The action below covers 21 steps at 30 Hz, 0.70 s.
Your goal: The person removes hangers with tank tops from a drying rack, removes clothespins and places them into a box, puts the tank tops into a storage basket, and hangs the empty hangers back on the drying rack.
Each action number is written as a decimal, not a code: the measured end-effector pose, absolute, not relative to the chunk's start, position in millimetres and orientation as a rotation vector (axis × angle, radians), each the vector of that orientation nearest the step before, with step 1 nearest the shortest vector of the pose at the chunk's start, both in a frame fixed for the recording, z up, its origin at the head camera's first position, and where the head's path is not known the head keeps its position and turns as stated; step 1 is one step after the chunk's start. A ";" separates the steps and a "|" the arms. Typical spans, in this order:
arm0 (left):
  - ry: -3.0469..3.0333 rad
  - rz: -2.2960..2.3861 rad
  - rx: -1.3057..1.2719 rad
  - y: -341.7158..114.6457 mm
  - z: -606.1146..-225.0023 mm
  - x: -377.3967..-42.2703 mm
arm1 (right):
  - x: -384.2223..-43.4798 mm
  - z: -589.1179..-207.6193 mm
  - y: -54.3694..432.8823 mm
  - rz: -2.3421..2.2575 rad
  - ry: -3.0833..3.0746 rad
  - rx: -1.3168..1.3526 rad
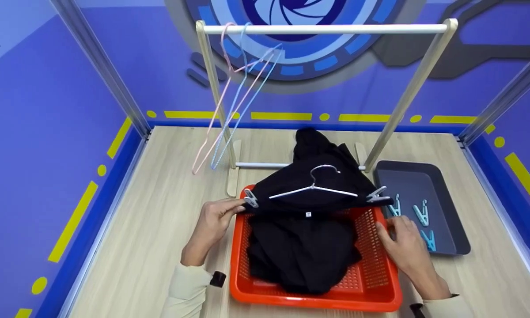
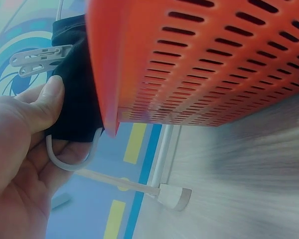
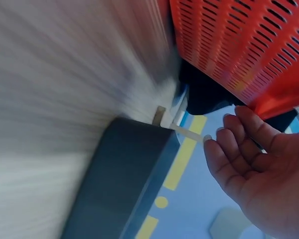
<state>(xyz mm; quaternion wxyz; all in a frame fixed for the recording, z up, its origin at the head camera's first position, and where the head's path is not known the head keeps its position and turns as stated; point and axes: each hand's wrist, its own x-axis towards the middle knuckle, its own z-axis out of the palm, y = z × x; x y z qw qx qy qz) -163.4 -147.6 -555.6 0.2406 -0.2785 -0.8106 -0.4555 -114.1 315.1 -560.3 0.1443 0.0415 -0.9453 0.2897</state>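
Observation:
A black garment point(image 1: 282, 176) with a small white tag at its edge lies over the far side of the red basket point(image 1: 313, 302). Its white hanger point(image 1: 311, 187) is fixed to it by a grey clothespin point(image 1: 251, 198) on the left and another clothespin point(image 1: 376, 196) on the right. My left hand point(image 1: 214, 223) pinches the garment's left end just below the clothespin; in the left wrist view a curved hanger end point(image 2: 72, 167) pokes out beneath the cloth. At the basket's right rim is my right hand point(image 1: 404, 243), its fingers point(image 3: 234, 134) loosely bent under the rim.
More black cloth point(image 1: 300, 256) lies inside the basket. A dark grey tray point(image 1: 450, 207) with several teal clothespins point(image 1: 422, 213) stands at the right. Behind is a drying rack point(image 1: 327, 29), with pink point(image 1: 210, 128) and blue hangers point(image 1: 229, 132) on its left side.

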 end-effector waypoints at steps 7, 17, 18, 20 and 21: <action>-2.217 -1.246 -0.753 -147.6 -555.9 -164.0 | -126.1 -537.0 326.4 0.895 -2.543 0.141; -2.189 -1.233 -0.760 -147.0 -555.7 -163.3 | -140.3 -516.9 325.1 1.271 -2.450 0.349; -2.191 -1.233 -0.759 -146.9 -556.0 -163.4 | -141.9 -516.8 324.1 1.293 -2.448 0.367; -2.194 -1.230 -0.756 -146.6 -556.5 -163.3 | -145.1 -516.8 321.8 1.334 -2.435 0.407; -2.196 -1.229 -0.755 -146.5 -556.8 -163.2 | -146.7 -516.9 320.7 1.354 -2.424 0.426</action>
